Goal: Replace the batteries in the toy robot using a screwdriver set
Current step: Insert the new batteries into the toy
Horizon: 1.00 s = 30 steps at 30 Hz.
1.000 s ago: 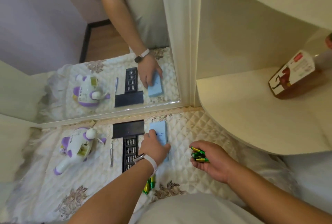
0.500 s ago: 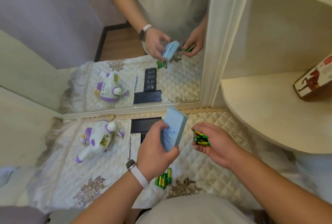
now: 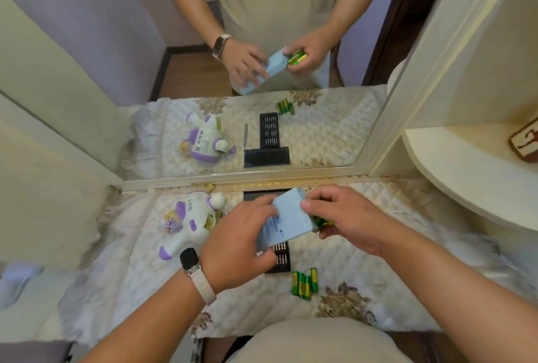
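Note:
My left hand (image 3: 241, 243) grips a pale blue box (image 3: 286, 221) and holds it above the table. My right hand (image 3: 346, 217) holds several green-and-yellow batteries (image 3: 321, 221) at the box's right end, with a finger on the box's edge. A white and purple toy robot (image 3: 189, 218) lies on its side to the left, its battery bay open. The black screwdriver bit tray (image 3: 281, 257) lies under my hands, mostly hidden. Several more green batteries (image 3: 304, 284) lie on the cloth near me.
A quilted white cloth (image 3: 349, 260) covers the table. A mirror (image 3: 262, 71) stands along the back edge and reflects the scene. A cream curved shelf (image 3: 465, 164) juts out at the right with a brown box (image 3: 525, 141) on it.
My left hand lifted the blue box off the cloth and raised it. My right hand brought the batteries up against the box's end.

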Motion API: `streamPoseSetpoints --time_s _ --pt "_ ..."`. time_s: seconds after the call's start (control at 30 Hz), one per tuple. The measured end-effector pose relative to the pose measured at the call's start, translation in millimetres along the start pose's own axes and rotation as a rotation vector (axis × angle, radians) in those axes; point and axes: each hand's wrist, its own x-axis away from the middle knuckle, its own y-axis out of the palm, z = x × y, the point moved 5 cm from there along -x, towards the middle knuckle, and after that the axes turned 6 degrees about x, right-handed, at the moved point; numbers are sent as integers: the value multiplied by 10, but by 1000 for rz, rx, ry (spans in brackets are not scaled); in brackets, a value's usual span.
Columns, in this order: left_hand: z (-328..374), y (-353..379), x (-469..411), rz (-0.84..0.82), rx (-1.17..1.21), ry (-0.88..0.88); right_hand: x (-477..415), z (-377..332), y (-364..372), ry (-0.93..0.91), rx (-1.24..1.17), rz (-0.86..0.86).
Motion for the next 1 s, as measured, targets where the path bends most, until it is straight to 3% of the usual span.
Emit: streamPoseSetpoints --time_s 0.3,0.67,0.87,1.0 --pt "-299 -225 212 28 169 -143 -73 -94 698 32 15 61" --pt "-612 -539 427 25 170 -51 -125 -115 1126 8 1 58" --pt "-703 -596 372 -13 159 14 -193 -238 1159 8 155 88" --pt "-704 -601 290 -24 180 70 -203 -298 1136 12 128 109"
